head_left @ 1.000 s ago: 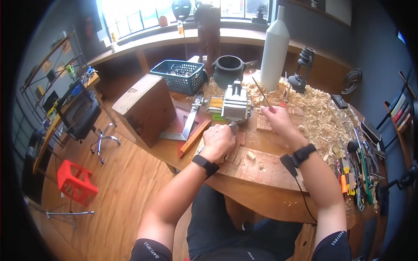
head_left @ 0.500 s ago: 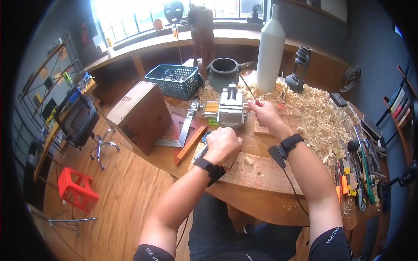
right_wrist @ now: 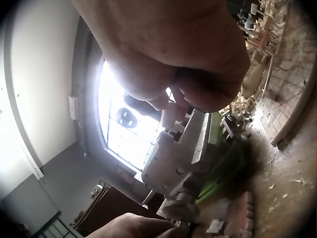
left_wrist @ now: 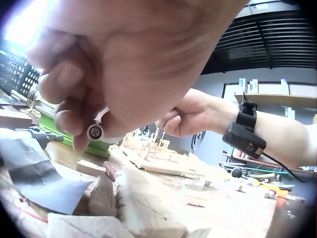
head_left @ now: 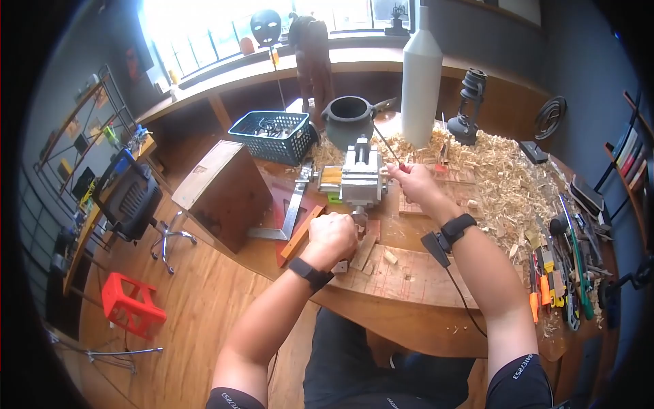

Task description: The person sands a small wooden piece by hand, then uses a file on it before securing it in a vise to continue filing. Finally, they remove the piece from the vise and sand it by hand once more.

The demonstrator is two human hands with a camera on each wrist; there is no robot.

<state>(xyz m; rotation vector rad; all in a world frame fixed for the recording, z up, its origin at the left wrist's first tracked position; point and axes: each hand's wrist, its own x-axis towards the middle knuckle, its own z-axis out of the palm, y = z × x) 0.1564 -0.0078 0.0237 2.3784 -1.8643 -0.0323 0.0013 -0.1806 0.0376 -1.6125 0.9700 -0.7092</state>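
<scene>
A small metal vise stands near the middle of the wooden table, its screw end towards the person. My left hand is right at that screw end; in the left wrist view its curled fingers hold a metal bar with a round end. The rest of the bar is hidden by the palm. Just right of the vise, my right hand pinches a thin dark rod with a reddish handle, slanting up and left behind the vise. In the right wrist view the right hand is close above the vise jaws.
A marked wooden board with small offcuts lies at the front edge. Left are a metal square, a wooden box and a plastic basket. Wood shavings and hand tools cover the right side. A pot stands behind.
My right hand has moved left to the vise, bringing the rod with it. My left hand has turned over in front of the vise, then back down and left at its screw end.
</scene>
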